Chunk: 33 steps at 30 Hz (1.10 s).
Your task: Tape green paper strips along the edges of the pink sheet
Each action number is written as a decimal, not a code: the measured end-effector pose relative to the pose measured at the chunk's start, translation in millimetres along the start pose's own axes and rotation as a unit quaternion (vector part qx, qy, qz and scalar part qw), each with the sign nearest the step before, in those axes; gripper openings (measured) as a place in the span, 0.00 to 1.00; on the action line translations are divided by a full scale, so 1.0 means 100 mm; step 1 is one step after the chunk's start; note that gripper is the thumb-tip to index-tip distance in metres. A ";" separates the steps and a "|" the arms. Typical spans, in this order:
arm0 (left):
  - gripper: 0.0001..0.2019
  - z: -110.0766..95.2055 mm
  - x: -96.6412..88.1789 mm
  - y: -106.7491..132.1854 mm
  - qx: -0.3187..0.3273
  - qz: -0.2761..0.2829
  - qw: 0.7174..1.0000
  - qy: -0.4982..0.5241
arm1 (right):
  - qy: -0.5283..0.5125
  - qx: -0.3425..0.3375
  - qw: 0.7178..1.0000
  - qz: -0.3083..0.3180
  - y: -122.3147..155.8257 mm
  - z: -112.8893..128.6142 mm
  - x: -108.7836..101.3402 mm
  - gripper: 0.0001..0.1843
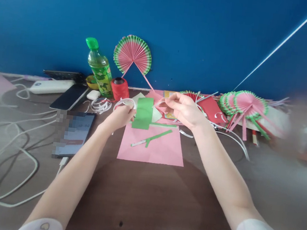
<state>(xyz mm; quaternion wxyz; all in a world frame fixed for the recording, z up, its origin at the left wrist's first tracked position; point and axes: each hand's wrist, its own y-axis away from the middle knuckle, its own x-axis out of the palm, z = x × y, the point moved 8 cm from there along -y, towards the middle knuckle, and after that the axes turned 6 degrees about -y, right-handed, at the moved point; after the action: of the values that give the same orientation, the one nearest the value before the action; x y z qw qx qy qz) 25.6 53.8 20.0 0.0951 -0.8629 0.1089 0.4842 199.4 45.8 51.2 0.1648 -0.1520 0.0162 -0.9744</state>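
My left hand point(121, 115) is closed around a roll of tape point(126, 100), seen as a pale ring with a reddish inside. Right beside its fingertips stands a piece of green paper point(144, 114); whether those fingers also grip it I cannot tell. My right hand point(183, 109) is raised to the right of the green paper, thumb and fingers pinched together. What lies in that pinch is too small to make out. Below both hands, a pink paper sheet point(151, 155) lies flat, with narrow green strips point(156, 137) on it.
A folded pink-and-green paper fan point(133, 53) leans on the blue wall. Left stand a green bottle point(100, 67), a red thread spool point(119, 88), phones point(76, 135) and looping white cables point(8, 201). More fans point(250, 104) and a red packet point(211, 109) lie right.
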 end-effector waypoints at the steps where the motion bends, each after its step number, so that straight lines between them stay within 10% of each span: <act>1: 0.08 0.03 0.00 0.00 -0.004 -0.004 1.000 -0.029 | 0.000 0.010 1.000 -0.006 0.00 -0.02 -0.01 0.16; 9: 0.07 0.11 -0.04 -0.03 -0.031 -0.042 0.991 -0.120 | 0.012 0.069 0.998 -0.009 0.09 -0.27 -0.09 0.13; 18: 0.08 -0.24 0.42 0.00 0.076 0.131 0.988 0.040 | 0.072 0.091 0.990 -0.082 0.31 -0.73 -0.34 0.15; 33: 0.10 -0.30 0.66 0.10 0.055 0.180 0.982 0.006 | 0.143 0.141 0.979 -0.040 0.34 -0.89 -0.36 0.13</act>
<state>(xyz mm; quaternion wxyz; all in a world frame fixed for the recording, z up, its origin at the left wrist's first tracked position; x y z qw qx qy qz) 80.4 30.5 -21.6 0.0525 -0.8253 0.2894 0.4820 215.3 23.9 -47.2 0.1413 0.0132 -0.1039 -0.9844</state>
